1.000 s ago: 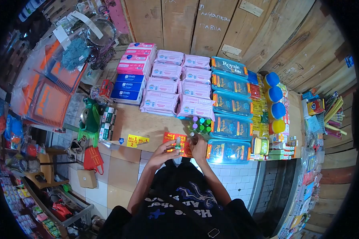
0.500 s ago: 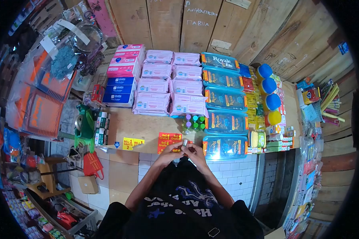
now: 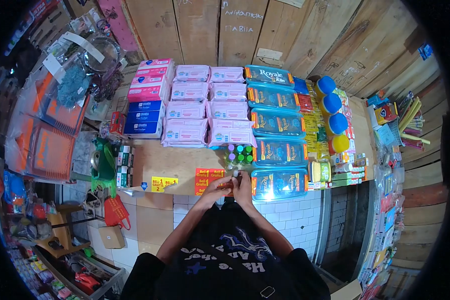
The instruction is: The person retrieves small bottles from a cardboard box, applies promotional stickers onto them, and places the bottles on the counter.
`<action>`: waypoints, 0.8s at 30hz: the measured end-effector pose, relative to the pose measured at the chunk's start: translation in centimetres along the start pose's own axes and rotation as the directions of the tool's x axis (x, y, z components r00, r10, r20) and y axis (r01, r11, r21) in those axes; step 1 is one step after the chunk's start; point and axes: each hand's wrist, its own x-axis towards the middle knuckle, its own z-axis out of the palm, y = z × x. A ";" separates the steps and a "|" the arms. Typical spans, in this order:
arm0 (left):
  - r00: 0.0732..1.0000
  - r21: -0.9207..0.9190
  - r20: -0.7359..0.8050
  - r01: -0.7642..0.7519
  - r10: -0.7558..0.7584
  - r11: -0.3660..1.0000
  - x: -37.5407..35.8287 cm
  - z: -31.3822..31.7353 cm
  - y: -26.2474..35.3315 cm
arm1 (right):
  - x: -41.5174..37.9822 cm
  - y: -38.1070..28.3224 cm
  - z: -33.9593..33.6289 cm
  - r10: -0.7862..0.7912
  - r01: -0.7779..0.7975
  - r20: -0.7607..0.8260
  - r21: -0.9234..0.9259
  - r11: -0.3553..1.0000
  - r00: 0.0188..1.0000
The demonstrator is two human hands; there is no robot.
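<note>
Close to my body at the table's front edge, my left hand (image 3: 216,190) and my right hand (image 3: 243,189) are closed together around a small bottle with a pale cap (image 3: 235,173). Only its top shows; the fingers hide the rest. Just beyond them stands a cluster of small bottles (image 3: 240,154) with purple, teal and green caps. Left of the fingers lie red and yellow promotional cards (image 3: 202,181). On the right, a teal Royale pack (image 3: 279,184) is beside my right hand.
Pink wipe packs (image 3: 187,110) stand in two columns on the wooden table (image 3: 180,159). Tissue packs (image 3: 145,117) are stacked to the left. Blue- and yellow-lidded tubs (image 3: 337,125) line the right side. A green bag (image 3: 103,162) hangs at the left edge.
My hands have shifted slightly, with the right fingers now more upright around the small bottle and its pale cap. The whole view has moved a little, so the goods appear slightly further left.
</note>
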 end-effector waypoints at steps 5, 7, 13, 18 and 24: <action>1.000 -0.050 0.014 0.007 -0.006 0.999 0.4 0.1 0.2 | 0.3 0.4 0.7 -0.118 0.119 -0.077 0.014 0.993 0.990; 1.000 -0.057 0.019 -0.002 0.003 0.998 0.4 0.3 0.4 | 0.3 1.4 1.2 -0.118 0.121 -0.083 0.031 0.992 0.990; 0.999 -0.087 0.012 0.034 -0.033 0.996 0.4 0.4 0.4 | -0.1 3.0 2.2 -0.020 0.028 -0.051 0.145 0.989 0.998; 0.999 -0.062 -0.003 0.041 -0.041 0.997 0.7 0.1 -0.4 | -0.2 2.5 2.1 0.060 -0.052 -0.032 0.203 0.978 0.998; 1.000 -0.046 -0.002 0.021 -0.021 0.999 0.8 0.0 -0.4 | 0.6 1.9 2.3 0.056 -0.042 -0.063 0.209 0.977 0.996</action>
